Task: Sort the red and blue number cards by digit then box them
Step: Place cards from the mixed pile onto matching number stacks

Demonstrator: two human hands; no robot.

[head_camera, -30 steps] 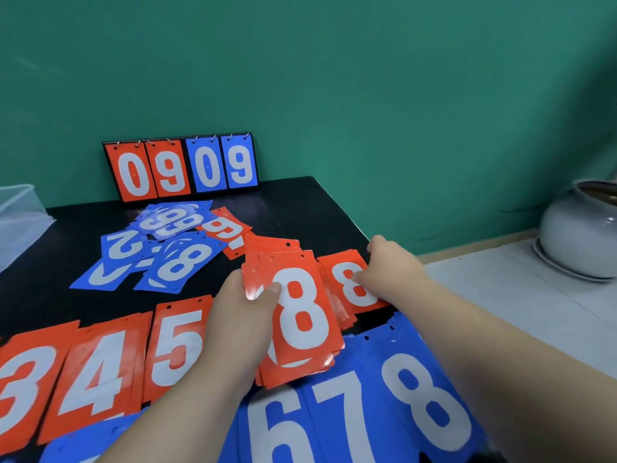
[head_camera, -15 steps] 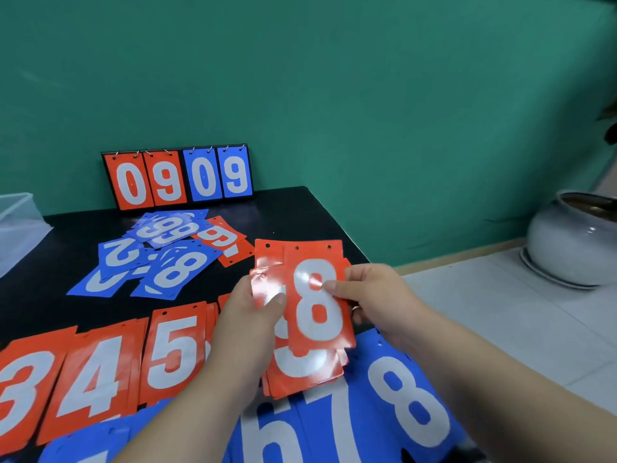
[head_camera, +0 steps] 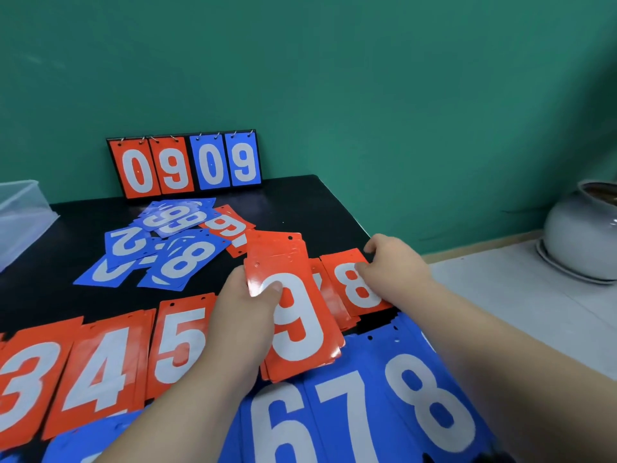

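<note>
Two hands busy: left hand (head_camera: 240,319) grips red stack (head_camera: 297,329), 9 on top, over blue row (head_camera: 354,416); right hand (head_camera: 397,265) pinches red 8 card (head_camera: 359,289) on its pile, so square edges before releasing.

A red stack (head_camera: 297,315) topped by a white 9 is tilted up, gripped by the left hand (head_camera: 243,315). Just right of this stack lies a red 8 card (head_camera: 357,285), pinched by the right hand (head_camera: 394,265). To the stack's left sit the red 5 pile (head_camera: 180,342), red 4 pile (head_camera: 100,372) and red 3 pile (head_camera: 23,382); blue piles (head_camera: 347,416) of 6, 7, 8 lie nearer, and a loose heap (head_camera: 167,248) lies beyond.
</note>
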